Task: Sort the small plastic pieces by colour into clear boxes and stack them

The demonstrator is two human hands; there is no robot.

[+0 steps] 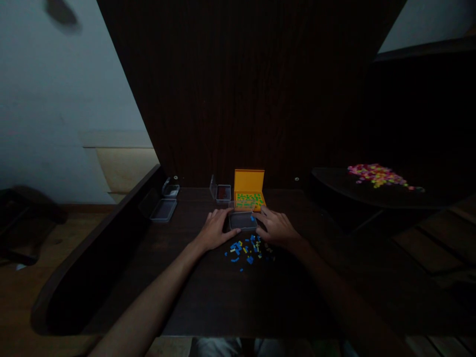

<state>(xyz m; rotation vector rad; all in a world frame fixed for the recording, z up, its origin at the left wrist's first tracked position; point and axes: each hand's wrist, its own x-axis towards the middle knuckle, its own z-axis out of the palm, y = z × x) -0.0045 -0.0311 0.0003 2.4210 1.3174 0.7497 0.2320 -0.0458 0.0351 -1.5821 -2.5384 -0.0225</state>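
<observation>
A small clear plastic box [242, 227] lies on the dark table between my two hands. My left hand [215, 230] grips its left end, fingers at the far corner and thumb at the near one. At the right end my right hand [277, 228] holds it with thumb and fingers apart along the side. A blue piece [252, 218] shows inside the box by my right fingertips; whether they touch it I cannot tell. Just in front of the box, small blue and yellow toy bricks [250, 259] lie scattered. Behind it stands an opened yellow case [249, 181] with green pieces inside.
Clear boxes stand at the back, one with dark contents [223, 193], and at the left, a shallow tray [163, 210] and a small open box [171, 191]. Raised wooden side [100, 248] borders the left. Pink and yellow pieces [379, 175] are heaped on a right-hand shelf [334, 181].
</observation>
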